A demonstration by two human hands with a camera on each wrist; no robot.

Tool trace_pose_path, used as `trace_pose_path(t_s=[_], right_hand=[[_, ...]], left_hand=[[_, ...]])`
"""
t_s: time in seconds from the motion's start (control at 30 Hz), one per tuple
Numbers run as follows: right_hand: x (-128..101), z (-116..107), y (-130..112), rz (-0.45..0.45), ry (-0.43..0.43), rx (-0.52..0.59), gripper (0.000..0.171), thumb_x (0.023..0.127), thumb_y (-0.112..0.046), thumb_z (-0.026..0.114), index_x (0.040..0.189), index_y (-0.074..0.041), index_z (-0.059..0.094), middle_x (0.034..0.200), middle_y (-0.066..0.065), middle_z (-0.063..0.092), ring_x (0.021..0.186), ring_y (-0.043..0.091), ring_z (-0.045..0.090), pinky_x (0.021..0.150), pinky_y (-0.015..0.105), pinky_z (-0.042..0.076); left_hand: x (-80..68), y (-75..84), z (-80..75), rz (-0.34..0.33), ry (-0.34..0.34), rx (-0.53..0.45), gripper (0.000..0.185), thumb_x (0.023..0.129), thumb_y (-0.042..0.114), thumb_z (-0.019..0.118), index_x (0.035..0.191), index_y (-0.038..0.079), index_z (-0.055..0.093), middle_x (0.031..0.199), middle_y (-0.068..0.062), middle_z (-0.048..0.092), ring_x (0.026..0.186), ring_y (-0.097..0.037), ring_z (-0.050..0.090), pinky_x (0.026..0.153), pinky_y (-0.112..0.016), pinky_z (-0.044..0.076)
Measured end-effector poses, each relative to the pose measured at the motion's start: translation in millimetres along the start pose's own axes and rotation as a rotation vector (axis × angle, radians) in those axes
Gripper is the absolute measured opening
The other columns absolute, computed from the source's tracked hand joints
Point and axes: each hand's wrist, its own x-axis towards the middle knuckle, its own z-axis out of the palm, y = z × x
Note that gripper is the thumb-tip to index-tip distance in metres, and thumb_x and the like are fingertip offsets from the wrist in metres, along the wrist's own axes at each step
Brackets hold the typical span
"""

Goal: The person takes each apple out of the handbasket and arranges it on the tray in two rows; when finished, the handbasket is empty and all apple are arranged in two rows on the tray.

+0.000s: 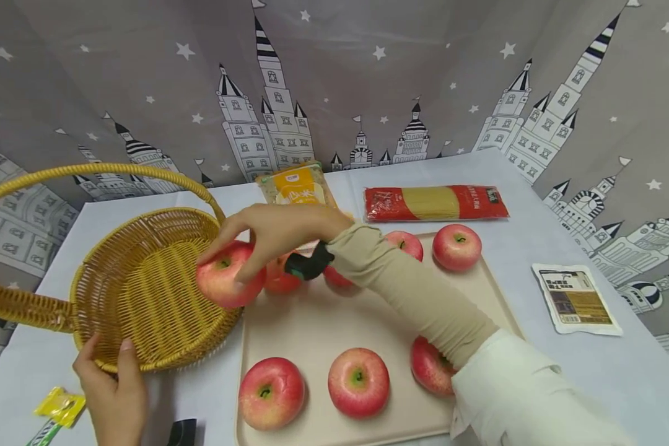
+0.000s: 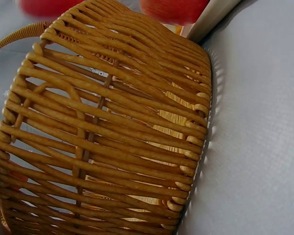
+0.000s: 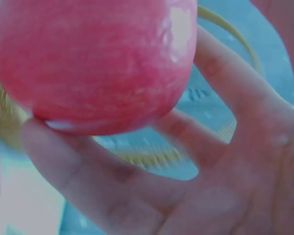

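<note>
My right hand (image 1: 273, 232) grips a red apple (image 1: 225, 275) between thumb and fingers, raised at the right rim of a wicker basket (image 1: 161, 291). Close up in the right wrist view, the fingers curve round the same apple (image 3: 98, 63). At the basket's near rim, my left hand (image 1: 114, 390) holds the edge, its thumb over the top. The left wrist view is filled by the woven side of the basket (image 2: 108, 117). A beige tray (image 1: 306, 328) to the right carries several more apples, among them a front one (image 1: 359, 382); my right arm partly covers some.
Behind the tray lie a red-and-yellow pack of noodles (image 1: 437, 203) and a bag of grain (image 1: 298, 186). A white pouch (image 1: 577, 299) is at the right. Small yellow (image 1: 61, 406) and green wrappers lie at the near left. The basket's tall handle (image 1: 106, 169) arches on its left side.
</note>
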Motion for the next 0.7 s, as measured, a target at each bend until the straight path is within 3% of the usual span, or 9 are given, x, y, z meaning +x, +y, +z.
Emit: trace_pose_path(t_s=[0.17, 0.33, 0.53, 0.7], right_hand=[[-73.2, -16.4, 11.7, 0.01, 0.114, 0.001, 0.048, 0.073, -0.026, 0.071, 0.12, -0.028, 0.059, 0.116, -0.011, 0.056, 0.105, 0.003, 0.047, 0.086, 0.023, 0.045], [-164.9, -14.8, 28.0, 0.187, 0.262, -0.047, 0.047, 0.073, -0.024, 0.073, 0.117, -0.036, 0.059, 0.121, -0.015, 0.053, 0.112, 0.005, 0.045, 0.08, 0.027, 0.049], [-270.2, 23.1, 47.1, 0.385, 0.445, -0.072, 0.051, 0.07, -0.027, 0.076, 0.118, -0.032, 0.059, 0.125, -0.006, 0.051, 0.111, -0.003, 0.041, 0.074, 0.025, 0.05], [-327.0, 72.3, 56.7, 0.503, 0.529, -0.056, 0.051, 0.071, -0.025, 0.076, 0.119, -0.028, 0.059, 0.121, -0.008, 0.051, 0.102, -0.01, 0.044, 0.068, 0.023, 0.05]], left_hand=[[1.4, 0.1, -2.8, 0.01, 0.022, -0.016, 0.051, 0.094, 0.026, 0.035, 0.141, 0.019, 0.016, 0.149, -0.016, 0.015, 0.139, -0.02, 0.011, 0.115, -0.033, 0.007], [0.7, -0.7, -1.4, 0.001, 0.023, -0.019, 0.051, 0.094, 0.027, 0.034, 0.141, 0.019, 0.016, 0.15, -0.015, 0.014, 0.139, -0.019, 0.011, 0.115, -0.034, 0.007], [-0.8, 0.4, -2.0, -0.013, 0.001, -0.012, 0.052, 0.095, 0.028, 0.034, 0.142, 0.017, 0.014, 0.15, -0.015, 0.013, 0.139, -0.021, 0.012, 0.115, -0.036, 0.008], [-0.6, 3.2, -4.7, -0.032, -0.02, 0.015, 0.054, 0.095, 0.03, 0.033, 0.142, 0.016, 0.011, 0.151, -0.015, 0.011, 0.139, -0.025, 0.01, 0.114, -0.041, 0.009]])
